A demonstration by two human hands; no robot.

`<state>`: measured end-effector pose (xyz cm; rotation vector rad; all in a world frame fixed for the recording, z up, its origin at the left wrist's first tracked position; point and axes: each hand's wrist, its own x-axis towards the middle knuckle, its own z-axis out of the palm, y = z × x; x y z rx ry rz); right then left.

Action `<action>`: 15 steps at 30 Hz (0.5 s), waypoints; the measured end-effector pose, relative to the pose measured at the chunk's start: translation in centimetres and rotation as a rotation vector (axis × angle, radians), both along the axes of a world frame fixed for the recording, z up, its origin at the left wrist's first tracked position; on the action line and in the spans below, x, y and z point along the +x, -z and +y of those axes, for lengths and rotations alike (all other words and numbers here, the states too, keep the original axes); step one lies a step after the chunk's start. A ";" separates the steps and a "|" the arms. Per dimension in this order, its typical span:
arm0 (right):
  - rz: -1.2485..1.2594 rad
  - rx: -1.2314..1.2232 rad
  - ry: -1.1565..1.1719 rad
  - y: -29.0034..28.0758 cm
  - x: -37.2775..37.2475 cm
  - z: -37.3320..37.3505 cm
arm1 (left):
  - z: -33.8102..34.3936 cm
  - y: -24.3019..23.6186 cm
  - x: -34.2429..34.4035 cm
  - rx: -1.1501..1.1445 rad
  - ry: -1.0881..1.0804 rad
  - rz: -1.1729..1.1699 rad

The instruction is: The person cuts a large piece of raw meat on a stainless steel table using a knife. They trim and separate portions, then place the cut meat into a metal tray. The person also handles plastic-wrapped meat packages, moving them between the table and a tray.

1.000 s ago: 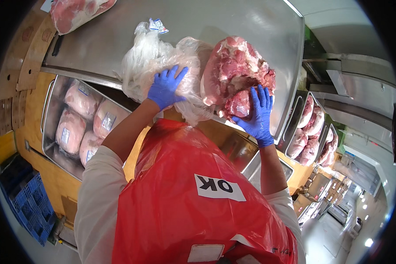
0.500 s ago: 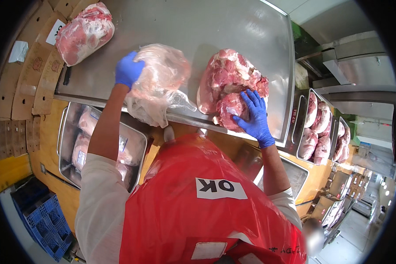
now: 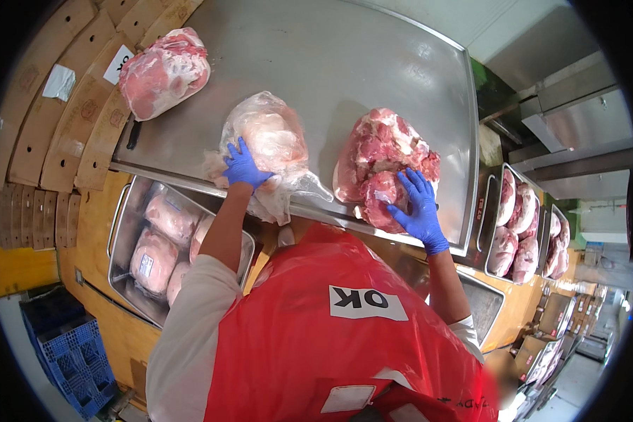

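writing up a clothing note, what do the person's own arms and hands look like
The left hand and right hand each wear a thin, close-fitting, wrist-length blue glove. Both forearms are bare below loose, short white sleeves.

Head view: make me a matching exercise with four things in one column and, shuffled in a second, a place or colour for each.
Things:
1. Left hand
2. Apron
3. Right hand
4. Pallet

Places or colours:
A. on unwrapped meat
B. toward the picture's lower left
C. on clear plastic
D. red

Right pairs: 1-C, 2-D, 3-A, 4-B
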<state>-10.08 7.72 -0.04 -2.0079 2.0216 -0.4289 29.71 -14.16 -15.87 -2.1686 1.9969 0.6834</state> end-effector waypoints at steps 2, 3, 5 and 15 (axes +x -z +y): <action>-0.001 -0.022 -0.003 0.2 0.0 -0.1 | -1.1 -0.5 -0.1 0.038 -0.041 0.010; 0.015 -0.043 0.002 0.2 0.4 -0.2 | -1.4 -0.4 0.2 0.005 -0.060 0.024; 0.010 -0.045 -0.002 0.0 0.7 -0.2 | -1.7 1.0 1.4 -0.053 -0.088 0.117; 0.030 -0.043 0.045 0.0 1.0 0.0 | -5.7 -5.5 7.8 0.109 0.336 0.488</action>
